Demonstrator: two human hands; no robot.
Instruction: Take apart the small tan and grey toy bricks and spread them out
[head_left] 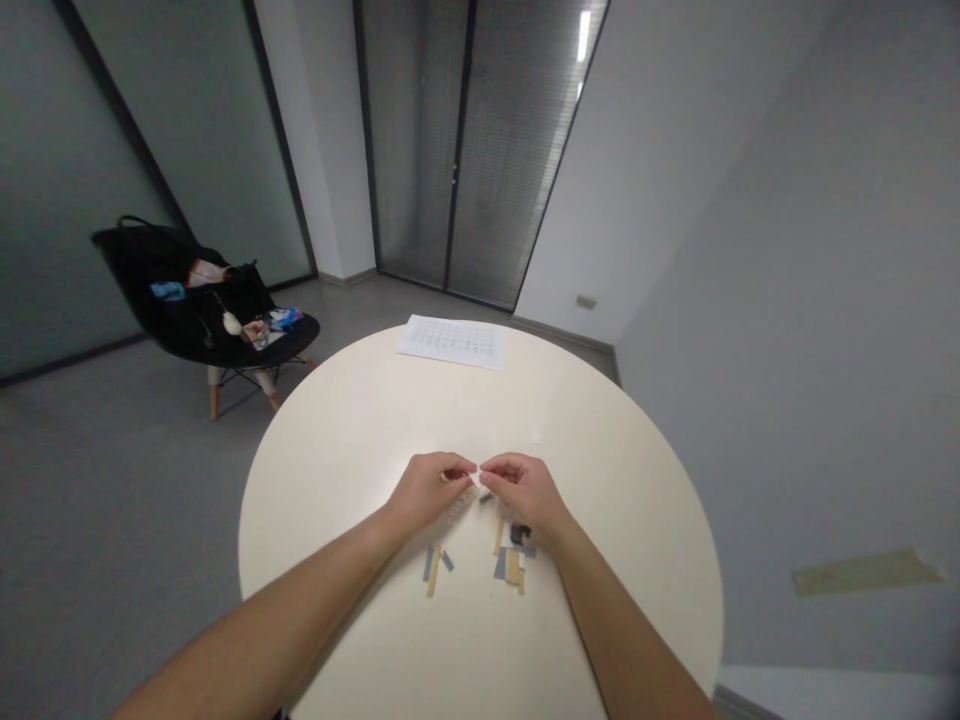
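My left hand (pixel 429 488) and my right hand (pixel 525 488) meet above the middle of a round white table (pixel 337 430). Thumb and fingers of each are pinched together, the fingertips almost touching. Something small and pale shows between them, too small to name. Just below the fingertips is a small dark grey piece (pixel 485 498). Tan and blue-grey flat pieces (pixel 513 567) lie in a cluster nearer me, beside a black piece (pixel 519 534). A tan strip (pixel 433 572) and small blue-grey pieces (pixel 447 561) lie to the left of that cluster.
A printed paper sheet (pixel 451 342) lies at the table's far edge. A black chair (pixel 217 300) holding a bag and small packets stands at the left. Walls and glass panels (pixel 495 140) stand behind the table, with a wall close on the right.
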